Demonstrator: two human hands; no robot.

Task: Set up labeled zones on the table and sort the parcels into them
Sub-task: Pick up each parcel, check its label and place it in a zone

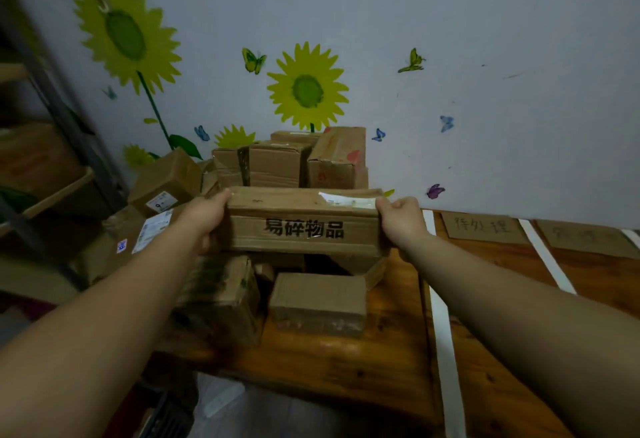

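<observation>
**Shelf** (52,167): at 9 o'clock of the view, cut off by the left edge and blurred. Brown cartons sit on it, with no detail legible.

**Labelled box** (162,184): tilted, at 10 o'clock from the long box. Its white sticker shows, but the print is too small to read.

**Left hand** (207,219): clasps the left end of the long box, thumb along the top edge. The fingers curl round the end, their tips hidden.

**Long box** (304,226): at the centre of the view, held level between both hands over the left part of the table. Black printed characters run across its near face. Whether its underside touches the boxes below cannot be told.

**Pile of boxes** (287,160): at 12 o'clock behind the long box, against the wall (485,56). Its lower part is hidden.

**Dark-printed box** (221,299): at 7 o'clock under the long box, in shadow and partly covered by the left forearm.

**Plain box** (318,302): at 6 o'clock, lying on the table.

**Right hand** (401,222): clenched round the right end of the long box, with the fingertips out of sight.

**Table** (346,361): wooden, cut off at the bottom and right.

**First tape strip** (445,333): white, at 5 o'clock, running from near to far.

**First sign** (485,228): cardboard, at 3 o'clock, lying flat. The handwriting on it is faint.

**Second tape strip** (547,257): white, just right of the first sign.

**Second sign** (585,238): at the far right, blurred and illegible.
</observation>
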